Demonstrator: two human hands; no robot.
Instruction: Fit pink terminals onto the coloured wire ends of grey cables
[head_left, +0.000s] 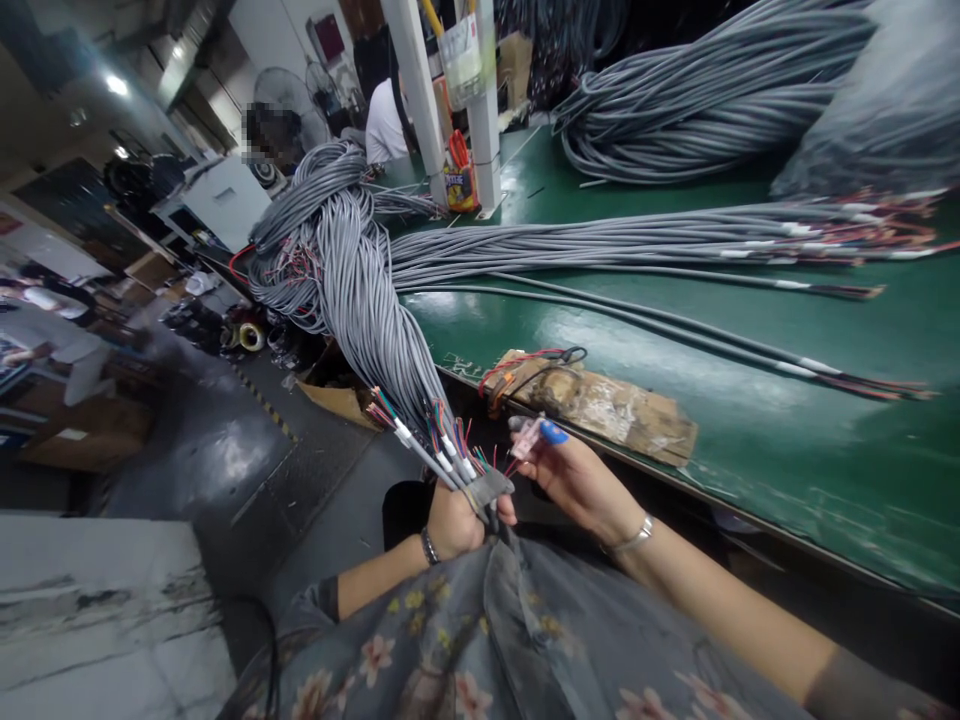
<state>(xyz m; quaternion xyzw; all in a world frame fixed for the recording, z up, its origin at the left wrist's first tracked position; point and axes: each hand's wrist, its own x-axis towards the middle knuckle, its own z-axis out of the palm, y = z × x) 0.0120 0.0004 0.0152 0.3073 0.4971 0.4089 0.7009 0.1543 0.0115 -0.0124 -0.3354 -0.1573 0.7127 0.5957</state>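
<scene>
My left hand (pixel 456 520) is closed in a fist around a bunch of grey cables (pixel 431 455) near their stripped ends, where coloured wires fan out. A taped finger presses on the bunch. My right hand (pixel 574 475) pinches a small pink-and-white connector (pixel 526 437) with thin red wires, held just right of the cable ends. Its thumb wears a blue cap. Both hands hover over my lap, covered in floral cloth (pixel 487 640).
A thick grey cable bundle (pixel 352 260) hangs off the green bench (pixel 750 440) edge. More bundles (pixel 637 240) lie across the bench. A worn cardboard pad (pixel 607 405) sits at the edge. White posts (pixel 450 90) and a person (pixel 386 120) are behind.
</scene>
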